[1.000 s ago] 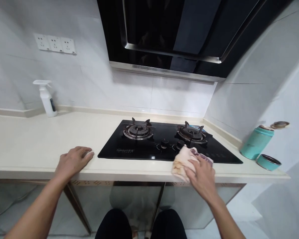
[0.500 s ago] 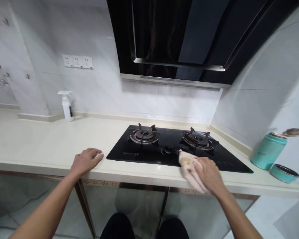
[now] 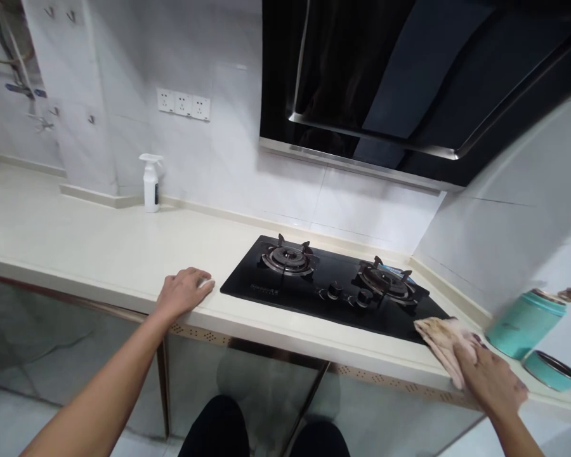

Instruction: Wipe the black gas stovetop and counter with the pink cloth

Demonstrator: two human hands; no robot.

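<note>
My right hand (image 3: 492,377) presses a pinkish-white cloth (image 3: 445,336) with brownish stains against the front right corner of the black gas stove (image 3: 314,308). Part of the cloth hangs over the counter's front edge. My left hand (image 3: 184,292) rests on the pale countertop (image 3: 99,244), left of the stove. Its thumb and fingers are apart, with a whitish patch between them that I cannot clearly make out. Two burners, a left burner (image 3: 288,259) and a right burner (image 3: 387,282), sit behind two control knobs (image 3: 334,291).
A turquoise canister (image 3: 526,324) with its lid tipped back stands right of the stove, near my right hand. Beside it lies a turquoise cup-like lid (image 3: 552,370). A white spray bottle (image 3: 151,184) stands by the wall. The black range hood (image 3: 361,76) slants overhead.
My right hand has slid the cloth rightward from the knobs to the stove's right front corner. My left hand stays on the counter. The view has turned and tilted somewhat.
</note>
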